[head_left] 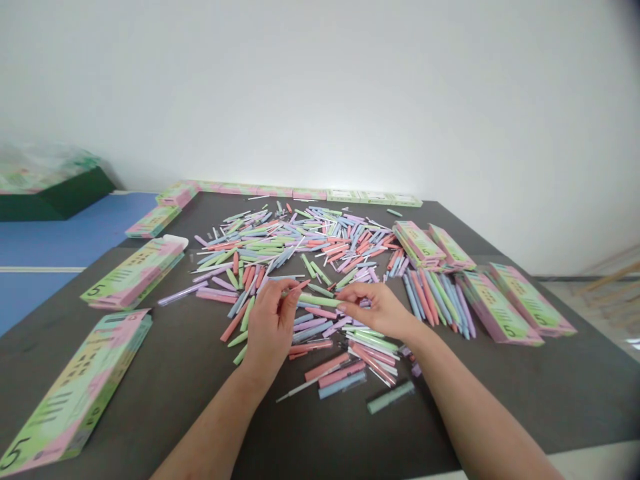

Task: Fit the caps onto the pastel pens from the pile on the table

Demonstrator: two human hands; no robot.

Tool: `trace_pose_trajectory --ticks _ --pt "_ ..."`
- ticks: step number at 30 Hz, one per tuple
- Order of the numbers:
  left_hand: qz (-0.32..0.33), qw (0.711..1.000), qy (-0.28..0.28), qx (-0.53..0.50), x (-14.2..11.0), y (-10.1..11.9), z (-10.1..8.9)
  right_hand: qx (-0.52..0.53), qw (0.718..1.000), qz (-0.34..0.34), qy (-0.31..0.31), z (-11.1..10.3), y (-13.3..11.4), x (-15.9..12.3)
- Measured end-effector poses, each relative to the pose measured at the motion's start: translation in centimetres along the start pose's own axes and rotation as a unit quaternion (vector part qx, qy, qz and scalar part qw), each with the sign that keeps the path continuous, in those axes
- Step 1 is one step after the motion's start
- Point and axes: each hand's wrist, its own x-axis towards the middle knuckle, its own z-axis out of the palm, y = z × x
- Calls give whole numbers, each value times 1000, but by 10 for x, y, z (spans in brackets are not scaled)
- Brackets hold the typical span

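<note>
My right hand [377, 308] pinches the right end of a light green pen barrel [320, 300] between thumb and fingers. The barrel lies almost level, its left end close to my left hand [273, 323]. From between the left thumb and fingertips sticks out a small red pen piece [302, 285]; the rest of it is hidden. Under and beyond both hands spreads a heap of pastel pen parts [280, 243] in red, green, blue and purple. Nearer to me lie loose caps and barrels, among them a blue one [343, 385] and a grey-green one [390, 398].
Printed pen boxes stand at the left [75, 387], at the right [500, 310] and along the wall [275, 191]. A row of sorted pens [440, 300] lies beside the right boxes. A dark green bin [65, 193] sits on a blue surface [30, 240] at the far left.
</note>
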Motion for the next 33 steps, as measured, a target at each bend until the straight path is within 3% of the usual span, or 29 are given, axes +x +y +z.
trace_pose_trajectory --ticks 5,9,11,15,20,28,33 --pt "-8 998 -59 -28 -2 -3 5 -82 995 -47 -20 5 -3 -1" --pt "-10 994 -104 -40 -4 -3 9 -132 987 -96 8 -1 -1 1" --pt "-6 991 -115 -61 -4 -3 10 -153 984 -91 34 -7 0 2" --pt "-20 990 -111 -83 -5 -2 10 -213 971 41 99 -28 1 3" --pt "-39 990 -110 -79 -5 2 9 -332 913 190 145 -63 10 -1" --pt "-34 992 -100 -63 -5 7 8 -498 806 317 53 -104 29 -19" --pt "-19 994 -105 -41 -5 6 7 -495 784 375 2 -113 28 -24"
